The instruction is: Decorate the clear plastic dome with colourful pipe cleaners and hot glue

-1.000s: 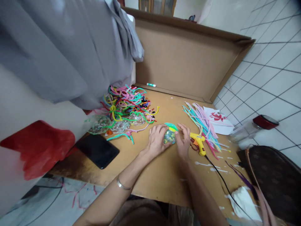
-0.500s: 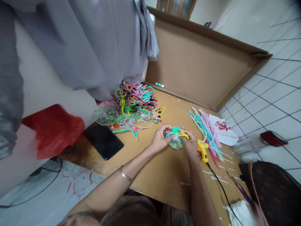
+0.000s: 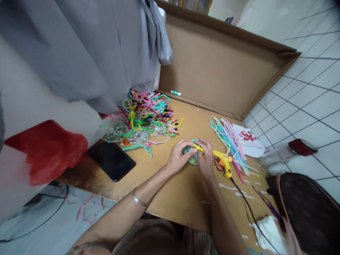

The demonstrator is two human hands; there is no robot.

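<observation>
Over the middle of the table, my left hand (image 3: pixel 180 156) is closed on the left side of a small clear ball (image 3: pixel 193 160) with coloured bits in it. My right hand (image 3: pixel 206 158) presses a yellow pipe cleaner (image 3: pixel 198 147) across the top of the ball, and both thumbs meet there. The fingers partly cover the ball. Just right of my right hand lies a yellow glue gun (image 3: pixel 226 163) with a black cord. A bundle of pastel pipe cleaners (image 3: pixel 231 140) is beyond it.
Back left sits a tangled pile of coloured pipe cleaners (image 3: pixel 148 106), with clear balls (image 3: pixel 138 135) before it. A black tablet (image 3: pixel 111 161) lies at the left edge. A cardboard panel (image 3: pixel 202 63) stands behind. At right are a clear bottle (image 3: pixel 281 154) and a brown bag (image 3: pixel 305 209).
My hands have drawn closer together over the ball. The yellow pipe cleaner, earlier out at my right fingertips, now lies across the ball's top. The view has shifted slightly.
</observation>
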